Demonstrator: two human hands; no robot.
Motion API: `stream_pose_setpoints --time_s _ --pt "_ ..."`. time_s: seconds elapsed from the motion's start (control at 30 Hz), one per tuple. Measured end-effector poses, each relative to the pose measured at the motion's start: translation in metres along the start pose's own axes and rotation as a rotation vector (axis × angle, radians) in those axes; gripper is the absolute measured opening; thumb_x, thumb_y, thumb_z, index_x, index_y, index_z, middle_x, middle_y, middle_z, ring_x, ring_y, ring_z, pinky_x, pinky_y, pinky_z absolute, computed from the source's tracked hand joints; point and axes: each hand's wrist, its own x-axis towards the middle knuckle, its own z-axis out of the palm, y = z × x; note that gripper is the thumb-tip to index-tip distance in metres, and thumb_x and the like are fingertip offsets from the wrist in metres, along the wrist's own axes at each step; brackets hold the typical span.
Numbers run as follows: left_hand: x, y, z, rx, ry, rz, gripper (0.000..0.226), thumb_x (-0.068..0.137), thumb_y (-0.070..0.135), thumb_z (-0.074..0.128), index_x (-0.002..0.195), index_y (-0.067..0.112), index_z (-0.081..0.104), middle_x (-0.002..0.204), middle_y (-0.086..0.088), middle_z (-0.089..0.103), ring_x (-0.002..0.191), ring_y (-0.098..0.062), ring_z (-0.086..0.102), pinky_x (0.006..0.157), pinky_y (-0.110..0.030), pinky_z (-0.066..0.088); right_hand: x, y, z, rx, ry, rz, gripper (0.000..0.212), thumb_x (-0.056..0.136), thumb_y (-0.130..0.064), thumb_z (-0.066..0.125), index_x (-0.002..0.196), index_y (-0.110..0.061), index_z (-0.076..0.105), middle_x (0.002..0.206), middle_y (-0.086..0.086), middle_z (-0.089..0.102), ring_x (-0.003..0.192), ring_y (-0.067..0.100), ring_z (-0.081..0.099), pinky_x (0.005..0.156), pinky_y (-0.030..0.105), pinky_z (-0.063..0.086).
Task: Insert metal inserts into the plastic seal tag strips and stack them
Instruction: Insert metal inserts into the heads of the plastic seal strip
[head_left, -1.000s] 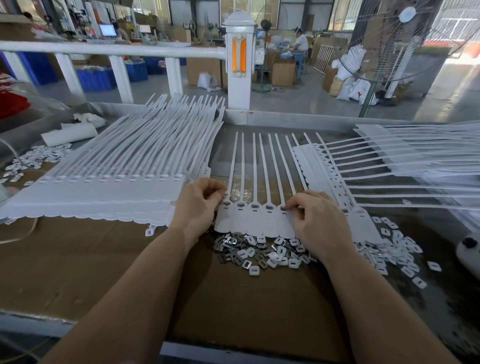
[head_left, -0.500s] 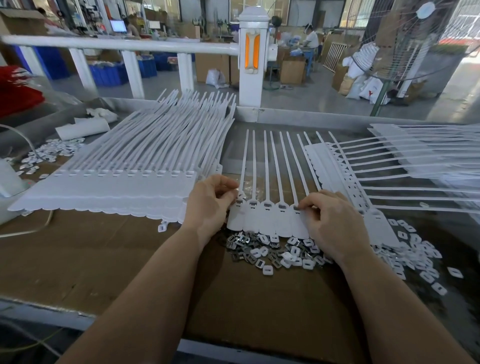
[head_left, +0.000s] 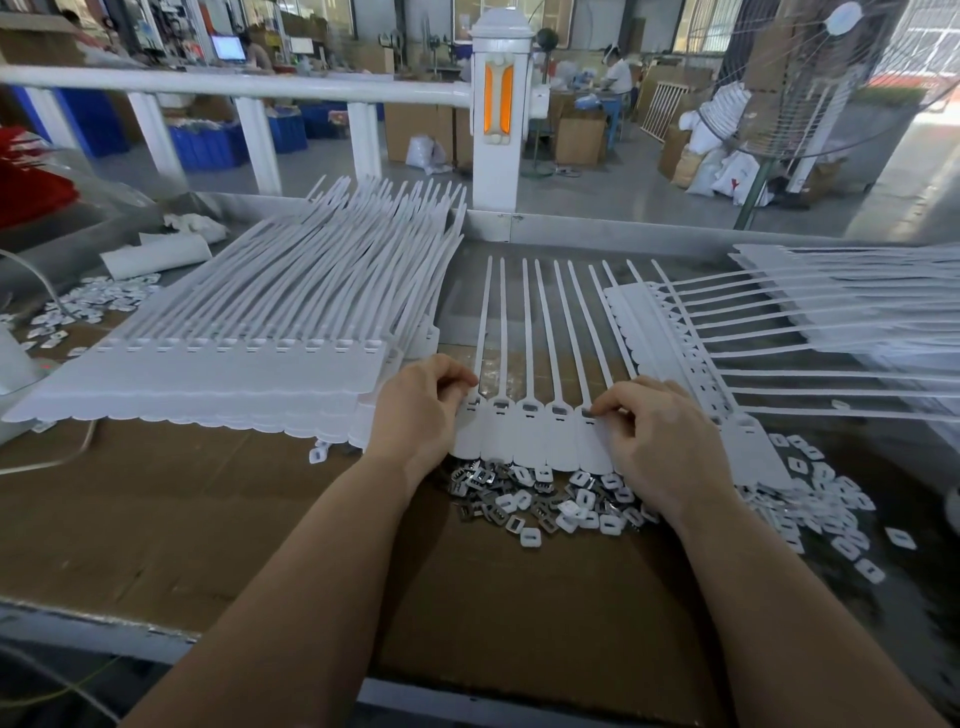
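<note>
Tag strip (head_left: 530, 436) lies flat at bench (head_left: 156, 519) centre, tails pointing away. Left hand (head_left: 418, 415) fingers pinch its left end; right hand (head_left: 660, 441) fingers pinch its right end. Loose metal inserts (head_left: 540, 499) heaped just beside its near edge. Finished stack (head_left: 218, 364) to the left.

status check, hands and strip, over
Left hand pinches the strip at its left end; right hand pinches its right end. Insert pile just below. Nothing blocking.
</note>
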Motion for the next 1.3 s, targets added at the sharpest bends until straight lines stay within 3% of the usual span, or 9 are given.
stream_pose_setpoints --time_s 0.23,0.47,1.3 --pt "0.0003 0.0007 0.0021 0.005 0.044 0.001 0.012 0.088 0.008 0.06 0.086 0.019 0.064 0.076 0.013 0.058 0.073 -0.002 0.052 0.064 0.005 0.035 0.0 -0.0004 0.0 -0.006 -0.002 0.001 0.012 0.085 -0.011 0.059 0.086 -0.017 0.069 0.087 -0.004 0.065 0.083 0.009 0.045 0.075 0.022 0.034" --pt "0.0007 -0.0002 0.0025 0.151 0.043 0.048 0.013 0.089 0.013 0.06 0.098 0.012 0.07 0.103 -0.002 0.062 0.085 -0.007 0.049 0.075 -0.004 0.027 -0.0006 -0.0011 -0.0004 0.007 0.006 -0.005 0.012 0.085 -0.011 0.059 0.086 -0.016 0.07 0.088 -0.003 0.066 0.082 0.009 0.044 0.076 0.022 0.034" --pt "0.0061 -0.005 0.0067 0.217 0.007 0.044 0.015 0.092 0.012 0.053 0.099 0.01 0.067 0.097 0.003 0.049 0.083 -0.007 0.043 0.073 -0.005 0.023 0.0003 0.0004 0.0005 -0.006 0.006 0.009 0.013 0.086 -0.012 0.057 0.087 -0.018 0.068 0.091 -0.005 0.066 0.084 0.006 0.041 0.076 0.022 0.032"
